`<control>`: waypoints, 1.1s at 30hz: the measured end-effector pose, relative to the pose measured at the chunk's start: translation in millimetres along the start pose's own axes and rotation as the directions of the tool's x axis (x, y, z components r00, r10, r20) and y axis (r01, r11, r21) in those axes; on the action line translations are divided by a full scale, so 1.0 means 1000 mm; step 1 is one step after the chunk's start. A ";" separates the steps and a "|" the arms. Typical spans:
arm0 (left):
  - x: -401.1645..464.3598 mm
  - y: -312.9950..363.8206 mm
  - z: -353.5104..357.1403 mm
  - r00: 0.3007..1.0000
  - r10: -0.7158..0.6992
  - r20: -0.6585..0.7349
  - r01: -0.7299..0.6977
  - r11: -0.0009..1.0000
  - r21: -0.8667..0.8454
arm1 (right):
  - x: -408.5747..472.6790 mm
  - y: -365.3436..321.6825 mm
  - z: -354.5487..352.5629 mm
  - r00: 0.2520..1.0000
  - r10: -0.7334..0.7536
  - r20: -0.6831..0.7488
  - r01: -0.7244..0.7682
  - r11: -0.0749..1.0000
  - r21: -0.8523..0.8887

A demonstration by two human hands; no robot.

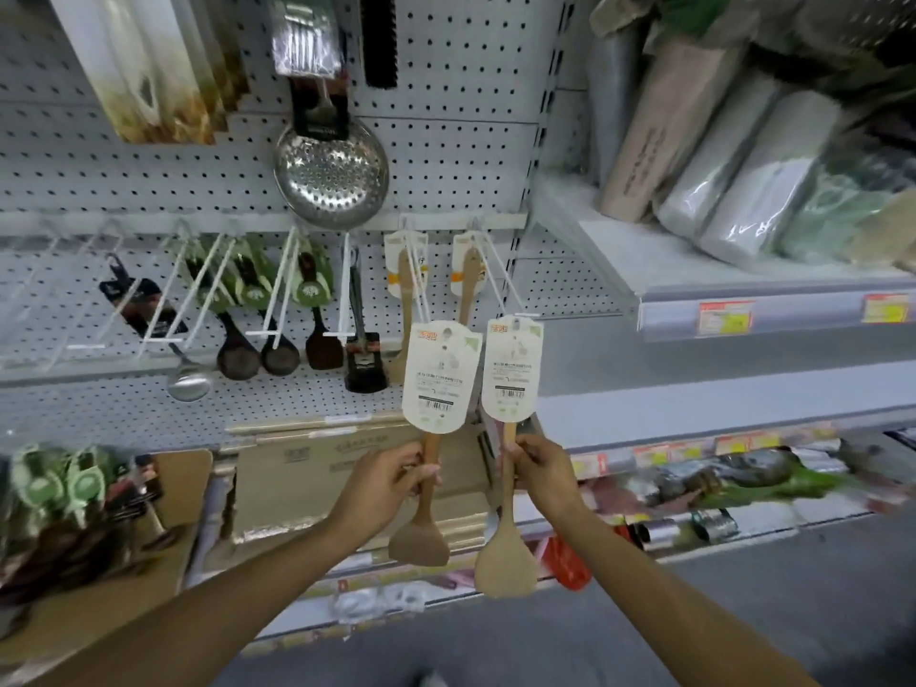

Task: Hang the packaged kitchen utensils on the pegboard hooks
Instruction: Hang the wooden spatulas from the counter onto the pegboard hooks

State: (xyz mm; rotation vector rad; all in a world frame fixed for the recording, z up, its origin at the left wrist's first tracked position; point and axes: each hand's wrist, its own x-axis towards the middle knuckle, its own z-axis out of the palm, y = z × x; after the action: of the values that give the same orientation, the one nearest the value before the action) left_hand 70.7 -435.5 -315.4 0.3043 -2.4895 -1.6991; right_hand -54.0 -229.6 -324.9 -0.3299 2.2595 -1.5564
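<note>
A carded wooden spatula (430, 453) is gripped at its handle by the left hand (384, 485), and a second wooden spatula (506, 488) by the right hand (540, 476). Both cream cards are held up at the white pegboard hooks (500, 277), side by side, blades hanging downward.

Matt wooden spatulas (505, 562) carry glossy paper cards (441, 384); the skimmer (331, 173) is shiny perforated metal.
</note>
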 end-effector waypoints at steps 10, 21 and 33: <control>0.015 -0.007 0.005 0.998 -0.019 -0.055 0.022 0.999 0.048 | 0.039 0.005 -0.002 0.996 0.039 0.083 -0.044 0.997 0.060; 0.018 -0.020 0.001 0.994 -0.076 -0.080 0.086 0.988 0.131 | 0.142 -0.021 0.015 0.994 0.048 0.103 -0.053 0.998 0.045; 0.015 -0.019 -0.006 0.984 -0.146 -0.099 0.164 0.964 0.207 | 0.218 -0.036 0.035 0.997 0.039 0.063 -0.043 0.997 0.067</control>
State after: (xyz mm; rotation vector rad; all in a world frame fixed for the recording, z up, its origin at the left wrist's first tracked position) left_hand 59.0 -451.2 -330.8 0.5926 -2.6516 -1.4332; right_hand -235.9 -358.3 -339.5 -0.3064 2.1476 -1.5772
